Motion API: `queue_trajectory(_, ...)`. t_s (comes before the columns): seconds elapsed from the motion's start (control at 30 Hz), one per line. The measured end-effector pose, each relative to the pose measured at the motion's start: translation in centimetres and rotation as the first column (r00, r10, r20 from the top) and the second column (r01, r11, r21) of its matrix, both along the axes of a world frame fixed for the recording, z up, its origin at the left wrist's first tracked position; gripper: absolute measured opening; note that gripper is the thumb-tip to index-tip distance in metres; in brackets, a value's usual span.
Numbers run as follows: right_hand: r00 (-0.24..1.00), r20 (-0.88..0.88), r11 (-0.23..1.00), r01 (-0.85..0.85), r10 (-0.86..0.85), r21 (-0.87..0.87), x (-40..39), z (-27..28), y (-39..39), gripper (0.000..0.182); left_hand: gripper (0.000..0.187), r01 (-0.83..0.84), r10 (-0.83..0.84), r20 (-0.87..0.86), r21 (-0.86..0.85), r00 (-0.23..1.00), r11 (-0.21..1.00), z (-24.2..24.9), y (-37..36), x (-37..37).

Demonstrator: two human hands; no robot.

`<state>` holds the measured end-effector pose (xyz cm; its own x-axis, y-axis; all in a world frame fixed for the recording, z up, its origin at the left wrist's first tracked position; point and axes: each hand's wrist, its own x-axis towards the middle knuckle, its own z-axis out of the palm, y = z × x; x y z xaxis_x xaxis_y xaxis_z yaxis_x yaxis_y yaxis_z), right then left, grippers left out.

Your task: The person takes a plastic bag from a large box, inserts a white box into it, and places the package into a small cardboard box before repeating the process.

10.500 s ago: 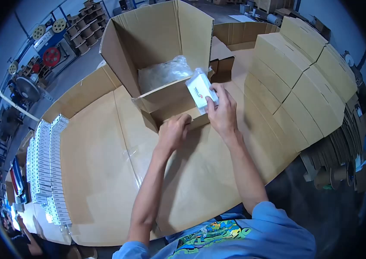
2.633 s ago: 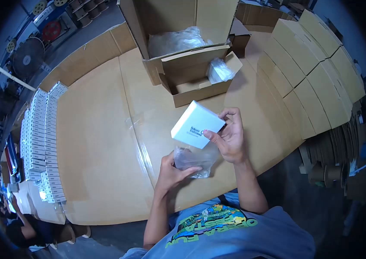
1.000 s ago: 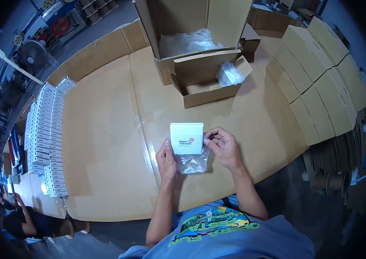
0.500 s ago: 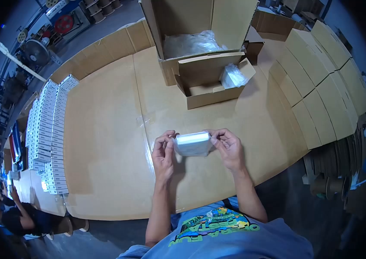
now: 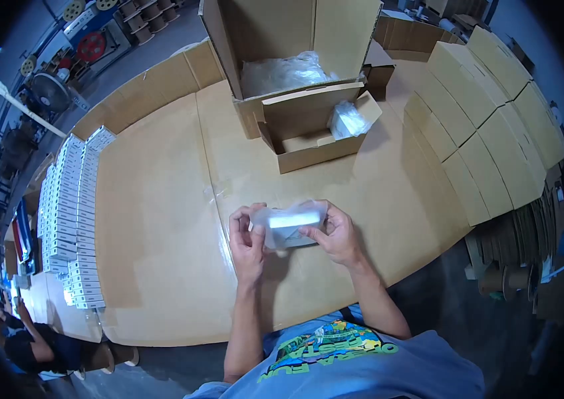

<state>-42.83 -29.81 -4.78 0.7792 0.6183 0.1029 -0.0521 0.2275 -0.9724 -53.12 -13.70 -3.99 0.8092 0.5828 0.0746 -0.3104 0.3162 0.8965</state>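
A small white box in a clear plastic bag point(image 5: 290, 226) is held up over the cardboard-covered table. My left hand point(image 5: 249, 245) pinches the bag's left end between thumb and fingers. At the other end my right hand point(image 5: 337, 238) grips it, the thumb pressed across the front face and the fingers behind. Beyond my hands stands an open small carton point(image 5: 322, 156), with a plastic-wrapped item point(image 5: 348, 121) at its right end. Behind that is a larger open carton point(image 5: 269, 40) with crumpled clear plastic bags point(image 5: 288, 72) inside.
Stacks of small white boxes point(image 5: 62, 206) line the table's left edge. Closed brown cartons point(image 5: 488, 133) are piled at the right. A raised cardboard edge point(image 5: 142, 86) borders the far side. Another person point(image 5: 36, 342) is at the lower left.
My right thumb has slid inward over the front of the bagged box. The bag's upper edge now stands up flared above the box. The view has shifted slightly.
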Motion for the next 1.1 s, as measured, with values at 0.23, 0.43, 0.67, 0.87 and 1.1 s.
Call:
queue_trajectory(0.23, 0.992, 0.112, 0.991, -0.037, 0.051, -0.128, 0.0, 0.9, -0.5, 0.024, 0.028, 0.248, -0.225, -0.259, 0.058, 0.939, 0.967, 0.3, 0.2, -0.6)
queue_trajectory(0.43, 0.984, 0.169, 0.991, -0.040, 0.061, -0.126, 0.4, 1.7, -1.3, 0.015, 0.017, 0.150, -0.174, -0.290, -0.102, 0.941, 0.983, 0.1, -0.8, -0.3)
queue_trajectory(0.67, 0.971, 0.139, 0.976, 0.180, -0.196, 0.121, 2.1, 1.4, -2.5, 0.008, 0.021, 0.037, -0.061, -0.311, -0.083, 0.948, 0.996, 0.2, -0.7, 0.1)
queue_trajectory(0.87, 0.913, 0.385, 0.970, -0.042, 0.135, -0.240, 1.0, 3.8, -1.8, 0.030, 0.021, 0.069, -0.059, -0.352, 0.016, 0.934, 0.998, -0.4, -1.3, 0.6)
queue_trajectory(1.1, 0.941, 0.312, 0.951, -0.030, 0.131, -0.307, 0.6, 3.8, -1.8, 0.034, 0.026, 0.041, -0.087, -0.272, -0.169, 0.959, 0.985, -1.2, -1.2, 0.1)
